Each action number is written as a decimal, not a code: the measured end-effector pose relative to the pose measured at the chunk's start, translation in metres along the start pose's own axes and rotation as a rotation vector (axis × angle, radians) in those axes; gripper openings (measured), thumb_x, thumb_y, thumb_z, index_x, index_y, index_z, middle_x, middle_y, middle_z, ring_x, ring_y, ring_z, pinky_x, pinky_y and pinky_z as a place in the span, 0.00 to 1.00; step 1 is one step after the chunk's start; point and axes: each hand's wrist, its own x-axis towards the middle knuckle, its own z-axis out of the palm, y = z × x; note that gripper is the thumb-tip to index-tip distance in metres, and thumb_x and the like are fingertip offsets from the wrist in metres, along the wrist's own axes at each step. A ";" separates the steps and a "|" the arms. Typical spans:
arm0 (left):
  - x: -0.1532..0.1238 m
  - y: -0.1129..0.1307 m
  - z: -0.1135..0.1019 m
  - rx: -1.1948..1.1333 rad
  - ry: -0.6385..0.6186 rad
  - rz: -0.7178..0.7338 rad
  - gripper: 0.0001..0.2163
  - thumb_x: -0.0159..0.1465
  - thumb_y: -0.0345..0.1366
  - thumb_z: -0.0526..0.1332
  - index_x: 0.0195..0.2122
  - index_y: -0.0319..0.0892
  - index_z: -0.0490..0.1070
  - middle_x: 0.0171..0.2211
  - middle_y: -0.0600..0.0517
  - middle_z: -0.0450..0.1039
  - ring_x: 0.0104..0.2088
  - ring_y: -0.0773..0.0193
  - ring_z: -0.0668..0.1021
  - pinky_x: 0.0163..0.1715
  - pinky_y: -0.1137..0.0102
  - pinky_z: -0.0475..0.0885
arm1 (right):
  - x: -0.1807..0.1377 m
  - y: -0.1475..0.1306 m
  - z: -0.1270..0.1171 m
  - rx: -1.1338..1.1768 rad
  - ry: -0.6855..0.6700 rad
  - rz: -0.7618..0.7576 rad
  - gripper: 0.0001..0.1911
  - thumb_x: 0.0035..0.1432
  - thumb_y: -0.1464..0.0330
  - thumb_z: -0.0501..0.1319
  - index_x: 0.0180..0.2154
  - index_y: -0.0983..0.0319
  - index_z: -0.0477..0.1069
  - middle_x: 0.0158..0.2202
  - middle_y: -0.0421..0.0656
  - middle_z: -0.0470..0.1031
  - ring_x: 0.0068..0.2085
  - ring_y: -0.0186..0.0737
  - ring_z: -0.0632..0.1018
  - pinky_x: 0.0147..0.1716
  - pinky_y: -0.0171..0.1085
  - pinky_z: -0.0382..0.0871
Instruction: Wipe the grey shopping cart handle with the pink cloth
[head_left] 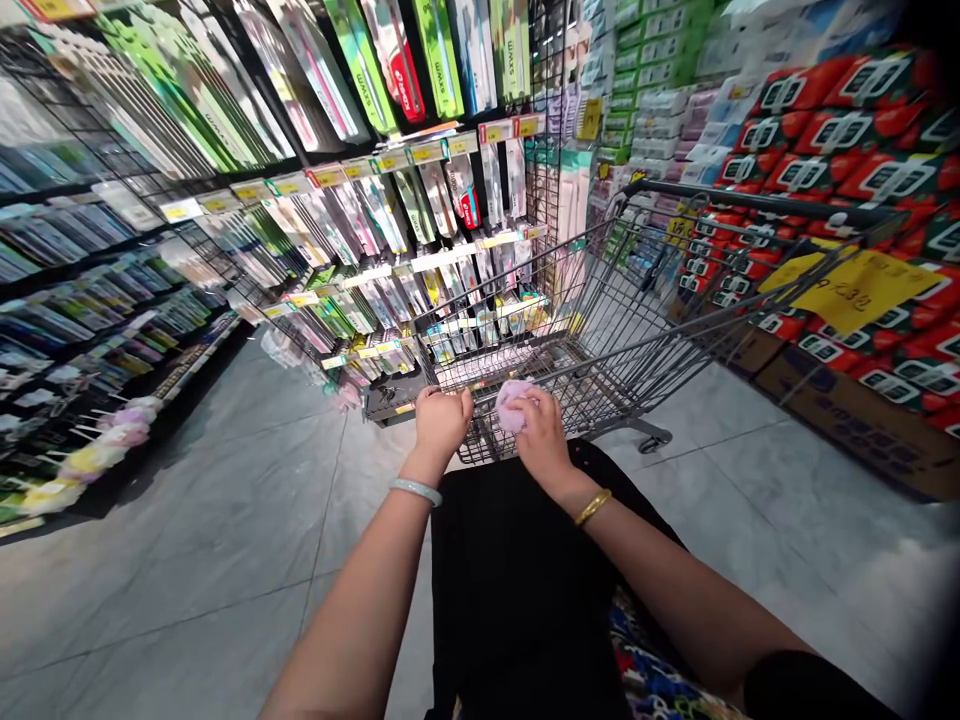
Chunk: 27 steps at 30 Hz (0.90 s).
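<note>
Head view, the only one: from where I stand, the left hand is at the near end of the shopping cart, fingers curled into a fist; cannot tell whether they close round the rail. Right hand: fingers gripping a soft lilac bundle just beside it, over the cart's near edge. Rack of packaged goods stands far of both hands. Step in hand, my judgement: handling the bundle at that edge. Next move calls for a firm right grip and the left hand clear of the bundle.
</note>
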 end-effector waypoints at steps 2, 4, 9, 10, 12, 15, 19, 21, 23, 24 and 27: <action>0.000 0.000 0.001 -0.003 0.012 -0.002 0.28 0.72 0.38 0.44 0.25 0.36 0.79 0.24 0.41 0.78 0.30 0.55 0.80 0.53 0.57 0.61 | -0.002 -0.005 0.008 -0.004 0.007 -0.006 0.25 0.48 0.81 0.55 0.49 0.62 0.72 0.54 0.52 0.61 0.56 0.51 0.63 0.59 0.52 0.62; 0.000 0.000 0.001 -0.012 0.014 0.016 0.27 0.72 0.38 0.44 0.25 0.37 0.79 0.23 0.41 0.78 0.30 0.55 0.80 0.53 0.56 0.61 | -0.009 -0.009 0.025 0.007 -0.043 -0.064 0.26 0.49 0.81 0.55 0.50 0.62 0.72 0.55 0.52 0.61 0.57 0.51 0.63 0.60 0.51 0.62; -0.002 -0.001 0.004 -0.044 0.037 0.023 0.26 0.72 0.37 0.45 0.24 0.39 0.78 0.22 0.45 0.78 0.29 0.58 0.79 0.54 0.59 0.61 | -0.029 0.003 0.044 -0.007 -0.214 -0.120 0.26 0.50 0.83 0.54 0.47 0.58 0.75 0.51 0.49 0.67 0.54 0.48 0.65 0.58 0.50 0.65; -0.002 0.000 0.004 -0.044 0.046 0.016 0.26 0.72 0.37 0.45 0.24 0.39 0.78 0.22 0.45 0.78 0.30 0.58 0.79 0.54 0.59 0.61 | -0.028 0.004 0.039 0.007 -0.219 -0.101 0.27 0.48 0.84 0.54 0.47 0.58 0.75 0.50 0.49 0.67 0.53 0.48 0.65 0.58 0.49 0.66; -0.003 0.000 0.004 -0.039 0.061 -0.001 0.26 0.71 0.37 0.45 0.24 0.39 0.78 0.23 0.45 0.78 0.30 0.58 0.79 0.54 0.59 0.61 | -0.019 -0.001 0.025 0.054 -0.177 -0.079 0.29 0.46 0.84 0.53 0.47 0.59 0.75 0.49 0.49 0.66 0.53 0.47 0.66 0.58 0.49 0.66; -0.002 0.001 0.002 -0.050 0.028 -0.020 0.25 0.71 0.36 0.46 0.24 0.40 0.78 0.23 0.44 0.78 0.29 0.58 0.79 0.53 0.59 0.62 | 0.002 -0.015 0.007 0.101 -0.101 -0.144 0.29 0.46 0.83 0.54 0.49 0.58 0.74 0.52 0.48 0.64 0.56 0.47 0.65 0.60 0.49 0.63; -0.001 0.003 0.000 -0.059 0.017 -0.025 0.24 0.70 0.36 0.46 0.24 0.40 0.78 0.23 0.44 0.78 0.28 0.58 0.79 0.53 0.59 0.62 | 0.004 -0.007 0.008 0.062 -0.131 -0.225 0.27 0.48 0.83 0.53 0.46 0.58 0.76 0.53 0.48 0.65 0.57 0.48 0.62 0.61 0.50 0.61; -0.002 0.003 0.000 -0.053 0.048 -0.032 0.25 0.71 0.36 0.46 0.24 0.39 0.79 0.23 0.44 0.78 0.30 0.58 0.79 0.54 0.59 0.62 | -0.005 0.006 0.013 0.048 -0.181 -0.206 0.27 0.47 0.85 0.52 0.43 0.57 0.77 0.50 0.47 0.67 0.55 0.47 0.63 0.60 0.50 0.63; -0.002 0.003 0.001 -0.054 0.061 -0.032 0.26 0.71 0.36 0.45 0.24 0.38 0.79 0.23 0.43 0.78 0.30 0.58 0.80 0.55 0.59 0.62 | -0.010 0.014 0.013 0.060 -0.197 -0.148 0.28 0.45 0.86 0.51 0.42 0.58 0.77 0.48 0.47 0.68 0.53 0.46 0.65 0.58 0.48 0.65; -0.002 0.003 0.001 -0.055 0.059 -0.030 0.26 0.71 0.36 0.45 0.24 0.38 0.79 0.23 0.43 0.78 0.30 0.58 0.80 0.55 0.59 0.62 | -0.010 0.015 0.010 0.070 -0.183 -0.123 0.29 0.44 0.86 0.51 0.42 0.58 0.77 0.48 0.47 0.67 0.52 0.45 0.65 0.57 0.48 0.65; -0.002 0.004 0.002 -0.049 0.048 -0.037 0.26 0.71 0.37 0.45 0.24 0.38 0.79 0.23 0.43 0.78 0.30 0.58 0.80 0.55 0.59 0.61 | 0.001 0.006 -0.004 0.089 -0.112 -0.119 0.30 0.44 0.84 0.52 0.45 0.58 0.76 0.50 0.47 0.65 0.54 0.46 0.66 0.58 0.48 0.64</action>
